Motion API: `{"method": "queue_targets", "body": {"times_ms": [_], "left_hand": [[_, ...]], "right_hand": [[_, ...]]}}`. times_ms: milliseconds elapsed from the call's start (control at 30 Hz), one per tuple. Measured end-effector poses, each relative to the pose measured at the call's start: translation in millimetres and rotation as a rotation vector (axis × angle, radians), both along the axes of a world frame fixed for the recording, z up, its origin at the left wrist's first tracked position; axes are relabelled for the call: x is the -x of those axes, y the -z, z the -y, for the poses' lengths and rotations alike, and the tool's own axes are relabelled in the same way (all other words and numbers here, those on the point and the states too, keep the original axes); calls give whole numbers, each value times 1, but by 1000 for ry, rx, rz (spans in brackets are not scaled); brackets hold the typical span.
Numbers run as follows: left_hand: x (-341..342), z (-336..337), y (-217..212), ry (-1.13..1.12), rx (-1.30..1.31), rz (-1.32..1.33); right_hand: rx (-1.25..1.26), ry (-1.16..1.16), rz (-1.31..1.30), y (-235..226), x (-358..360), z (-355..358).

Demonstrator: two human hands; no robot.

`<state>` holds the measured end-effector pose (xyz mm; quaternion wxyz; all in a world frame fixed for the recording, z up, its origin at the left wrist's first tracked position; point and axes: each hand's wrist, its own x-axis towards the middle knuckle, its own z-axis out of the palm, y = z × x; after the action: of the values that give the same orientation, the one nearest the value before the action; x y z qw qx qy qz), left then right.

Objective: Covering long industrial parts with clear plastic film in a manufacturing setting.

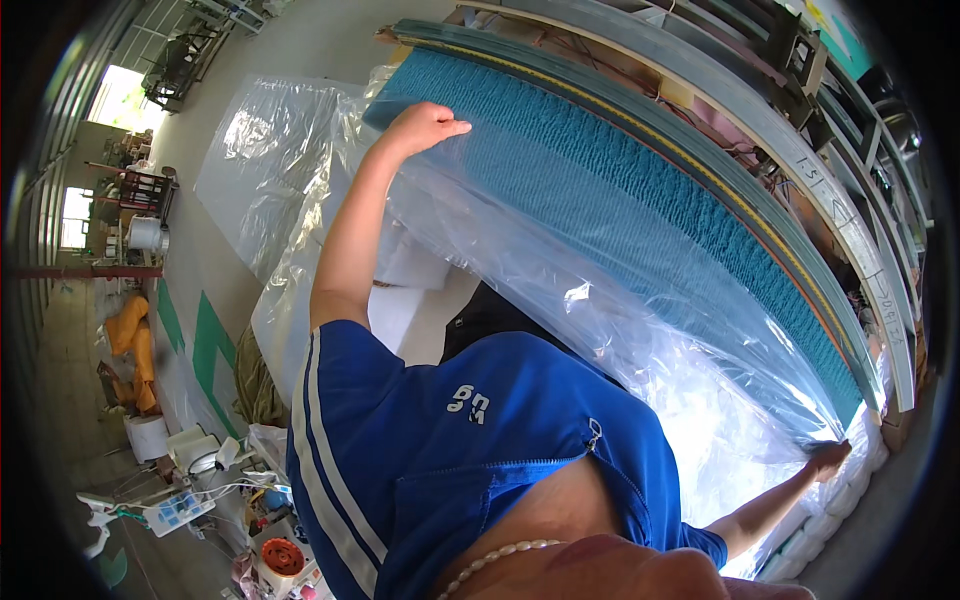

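Two-handed, gripped a clear plastic sheet: at far left with the left hand closed on its edge, at near right with the right hand closed on a gathered corner. Stretched it over the near part of ridged blue cloth, beside a long rail.

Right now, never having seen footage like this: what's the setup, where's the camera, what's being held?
No robot here: a person works bare-handed. The single picture comes from a wide fisheye camera on their head, looking down, so straight edges bend and their own blue top fills the lower middle. Ahead, ribbed teal cloth lies along a long rail. A clear plastic sheet covers part of the cloth. The left hand pinches the sheet near one end; the right hand grips it near the other.
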<state>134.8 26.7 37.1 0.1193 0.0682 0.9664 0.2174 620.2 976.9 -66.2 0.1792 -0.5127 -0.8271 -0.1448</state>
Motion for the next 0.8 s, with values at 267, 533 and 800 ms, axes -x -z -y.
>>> {"method": "queue_targets", "body": {"times_ms": [267, 533, 800], "left_hand": [[-6, -15, -32, 144, 354, -266], [-3, -17, -45, 455, 335, 6], [-12, 28, -48, 234, -635, 76]], "right_hand": [[637, -140, -1202, -71, 15, 85], [220, -496, -878, -120, -60, 71], [568, -225, -1408, -113, -55, 107]]}}
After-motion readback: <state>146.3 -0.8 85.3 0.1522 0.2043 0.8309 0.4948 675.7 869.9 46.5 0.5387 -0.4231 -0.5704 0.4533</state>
